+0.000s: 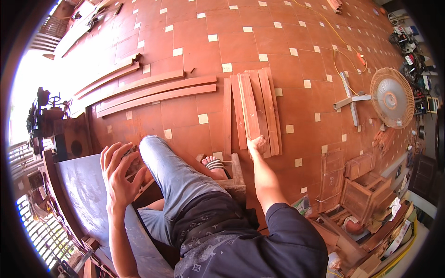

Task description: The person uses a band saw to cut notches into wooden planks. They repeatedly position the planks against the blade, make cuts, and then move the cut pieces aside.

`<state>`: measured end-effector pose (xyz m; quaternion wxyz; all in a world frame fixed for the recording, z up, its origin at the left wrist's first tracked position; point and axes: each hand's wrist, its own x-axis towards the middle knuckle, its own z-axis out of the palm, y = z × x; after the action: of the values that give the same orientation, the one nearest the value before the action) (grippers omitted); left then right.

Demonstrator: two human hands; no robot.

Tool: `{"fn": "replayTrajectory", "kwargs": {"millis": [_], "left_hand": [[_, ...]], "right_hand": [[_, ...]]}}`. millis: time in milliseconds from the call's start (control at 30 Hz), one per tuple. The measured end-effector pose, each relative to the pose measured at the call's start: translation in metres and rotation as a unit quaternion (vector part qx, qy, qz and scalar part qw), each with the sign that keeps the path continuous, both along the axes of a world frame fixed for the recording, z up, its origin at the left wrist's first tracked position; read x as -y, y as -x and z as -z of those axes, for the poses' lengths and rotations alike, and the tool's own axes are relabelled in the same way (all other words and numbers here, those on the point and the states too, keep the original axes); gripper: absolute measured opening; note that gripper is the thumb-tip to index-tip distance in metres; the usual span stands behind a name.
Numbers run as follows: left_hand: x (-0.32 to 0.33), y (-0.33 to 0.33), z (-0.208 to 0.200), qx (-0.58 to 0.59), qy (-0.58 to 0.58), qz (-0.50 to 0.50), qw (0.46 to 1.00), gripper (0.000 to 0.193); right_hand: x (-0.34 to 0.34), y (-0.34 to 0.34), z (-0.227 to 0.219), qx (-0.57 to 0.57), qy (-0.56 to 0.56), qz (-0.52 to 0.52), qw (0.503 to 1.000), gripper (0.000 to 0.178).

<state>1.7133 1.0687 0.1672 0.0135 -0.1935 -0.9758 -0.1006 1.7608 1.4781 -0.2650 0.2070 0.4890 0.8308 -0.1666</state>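
Observation:
My right hand (258,144) reaches out and is closed round the near end of a reddish wooden board (250,109). That board lies in a row of several similar boards (269,106) side by side on the tiled floor. My left hand (118,171) is raised beside my bent knee, above the edge of a smooth grey metal tabletop (83,185). Its fingers are apart and curved, and nothing shows in them. Under the right hand, the exact grip of the fingertips is hidden.
Long wooden strips (157,95) lie on the floor to the left. A machine with a handwheel (53,109) stands at far left. To the right are a fan (392,98), its metal cross base (353,98), an orange cable (336,58) and a wooden frame (364,197).

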Motion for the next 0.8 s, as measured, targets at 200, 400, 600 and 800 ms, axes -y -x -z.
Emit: {"fn": "replayTrajectory", "kwargs": {"millis": [200, 400, 600, 800], "left_hand": [[-0.002, 0.002, 0.001, 0.007, -0.013, -0.007, 1.000, 0.038], [-0.002, 0.006, 0.006, -0.015, -0.055, -0.003, 0.998, 0.041], [0.012, -0.006, -0.011, -0.086, -0.111, 0.002, 0.990, 0.044], [0.019, -0.081, 0.023, -0.137, -0.201, 0.034, 0.969, 0.032]], "right_hand": [[-0.011, -0.018, 0.026, 0.054, -0.001, 0.003, 0.999, 0.040], [-0.019, -0.040, 0.034, 0.032, -0.078, 0.026, 0.996, 0.025], [-0.044, 0.019, 0.087, -0.272, -0.044, -0.084, 0.958, 0.013], [0.088, 0.246, -0.091, -0.431, 0.096, -0.306, 0.844, 0.032]]}}
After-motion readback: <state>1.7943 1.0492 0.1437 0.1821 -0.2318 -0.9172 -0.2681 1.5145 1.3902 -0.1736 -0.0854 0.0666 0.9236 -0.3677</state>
